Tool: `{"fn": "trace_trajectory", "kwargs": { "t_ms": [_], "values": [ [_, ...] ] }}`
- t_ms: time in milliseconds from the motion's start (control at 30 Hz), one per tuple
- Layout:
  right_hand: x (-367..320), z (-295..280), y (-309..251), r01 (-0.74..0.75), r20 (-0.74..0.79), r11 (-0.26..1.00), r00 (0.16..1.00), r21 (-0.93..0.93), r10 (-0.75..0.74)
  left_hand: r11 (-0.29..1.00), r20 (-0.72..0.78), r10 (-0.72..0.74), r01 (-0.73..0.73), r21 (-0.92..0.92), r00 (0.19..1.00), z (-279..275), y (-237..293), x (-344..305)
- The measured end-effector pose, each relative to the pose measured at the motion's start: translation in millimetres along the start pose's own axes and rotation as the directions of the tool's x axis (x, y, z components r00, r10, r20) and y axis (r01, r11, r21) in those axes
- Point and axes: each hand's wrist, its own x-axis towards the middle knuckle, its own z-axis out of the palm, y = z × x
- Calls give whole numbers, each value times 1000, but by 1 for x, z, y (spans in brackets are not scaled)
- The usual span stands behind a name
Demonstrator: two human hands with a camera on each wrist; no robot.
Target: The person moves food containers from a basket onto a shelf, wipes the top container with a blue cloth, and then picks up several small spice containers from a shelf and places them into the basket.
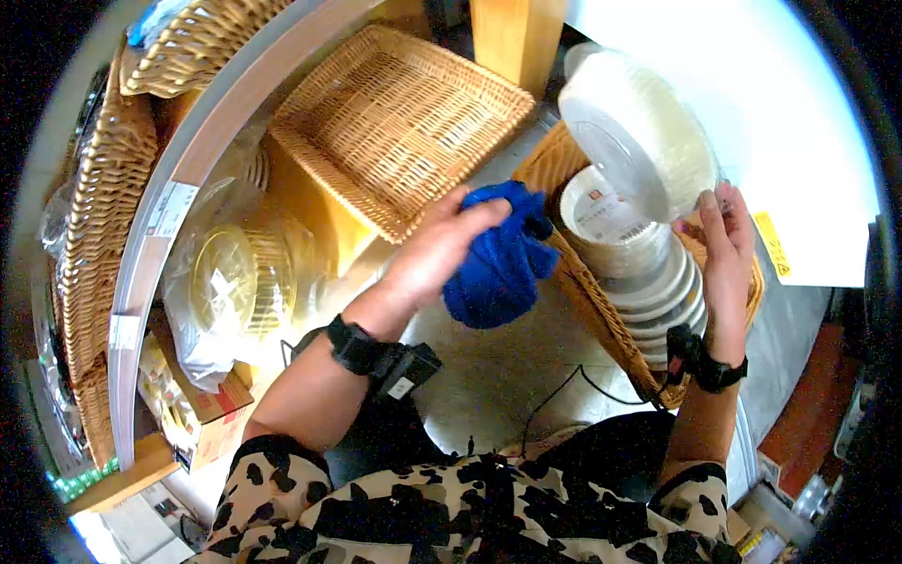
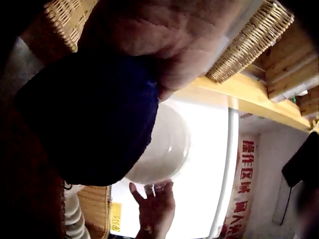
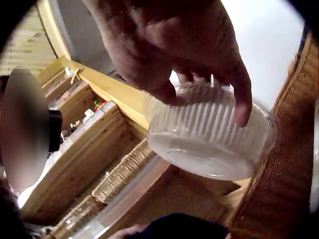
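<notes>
My left hand (image 1: 427, 249) grips a bunched blue cloth (image 1: 498, 273), thumb on top, in the middle of the head view. In the left wrist view the cloth (image 2: 94, 124) looks nearly black and covers much of the scene. On the right, my right hand (image 1: 728, 249) holds a clear, ribbed plastic container (image 1: 644, 132) by its side. The container is tilted above a wicker basket (image 1: 601, 324) that holds stacked clear plastic containers (image 1: 653, 287). From the right wrist view, thumb and fingers spread over the ribbed wall of the container (image 3: 209, 129).
A shallow wicker tray (image 1: 395, 113) sits at the shelf on the left. Below it, a plastic bag (image 1: 202, 348) wraps yellowish ribbed containers (image 1: 240, 273). A white surface with a yellow label (image 1: 770, 246) stands behind the right basket. A wooden post (image 1: 517, 42) rises at the back.
</notes>
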Motion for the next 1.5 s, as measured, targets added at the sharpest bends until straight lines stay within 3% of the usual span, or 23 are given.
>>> {"fn": "trace_trajectory", "kwargs": {
  "t_ms": [33, 100, 133, 167, 200, 267, 300, 333, 400, 633, 767, 867, 900, 1000, 1033, 1133, 1233, 1333, 1367, 1433, 1500],
  "values": [
    [-5, 13, -6, -24, -2, 994, 1000, 104, 25, 994, -42, 38, -34, 101, 998, 3, 0, 0],
    [-14, 33, -9, -42, 12, 957, 999, 289, 40, 976, 68, 130, -140, 169, 989, 9, 1, -6],
    [-19, 39, -5, -18, 30, 974, 999, 228, 12, 965, 129, 157, -180, 193, 979, 11, 1, -7],
    [-25, 44, 1, 7, 48, 986, 999, 166, -15, 912, 192, 184, -240, 334, 964, 8, -3, -4],
    [-31, 49, 3, 33, 67, 994, 997, 102, -40, 930, 223, 34, -113, 351, 974, 13, 5, -8],
    [-45, 67, -3, 217, 169, 970, 966, -110, -197, 966, 256, 57, -119, 231, 965, 18, -8, -8],
    [-44, 78, 6, 345, 201, 935, 925, -85, -323, 899, 241, 215, -289, 330, 946, 22, -9, -10],
    [-45, 80, 8, 541, 293, 805, 833, -244, -470, 938, 313, 125, -215, 270, 941, 21, -8, -10],
    [-48, 86, 6, 608, 313, 721, 793, -333, -523, 947, 409, 141, -243, 208, 902, 25, -5, -10],
    [-47, 88, 19, 630, 307, 651, 776, -424, -550, 980, 290, 107, -150, 128, 951, 27, -13, -10],
    [-49, 89, 22, 631, 345, 577, 772, -518, -534, 959, 145, 260, -273, 76, 955, 33, -23, -10],
    [-52, 90, 28, 689, 404, 499, 718, -525, -566, 994, 112, 77, -67, -83, 991, 38, -16, -13],
    [-54, 90, 25, 706, 449, 467, 704, -533, -551, 979, 126, 116, -92, -182, 985, 41, -9, -14],
    [-58, 95, 24, 721, 481, 481, 692, -498, -539, 954, 152, -34, 77, -288, 988, 25, -10, -9],
    [-59, 94, 23, 723, 487, 513, 691, -463, -535, 926, 57, -95, 110, -361, 994, 24, -12, -6],
    [-57, 91, 20, 710, 502, 587, 698, -390, -511, 919, 49, -102, 112, -378, 994, 21, -12, -1],
    [-46, 82, 20, 746, 455, 504, 666, -436, -592, 913, 79, 2, 30, -406, 997, 29, -2, -4],
    [-42, 69, 13, 570, 206, 657, 811, -494, -548, 899, 86, 39, 3, -437, 996, 28, 1, 0],
    [-44, 64, 19, 325, 173, 878, 944, -352, -280, 896, 84, 38, 3, -445, 996, 27, 0, 2],
    [-47, 69, 26, 104, 251, 985, 966, -135, -68, 928, 34, 43, -27, -373, 999, 26, -7, 7],
    [-52, 76, 32, -94, 328, 995, 941, 24, 81, 925, 40, 43, -24, -380, 998, 25, -14, 14]
  ]
}}
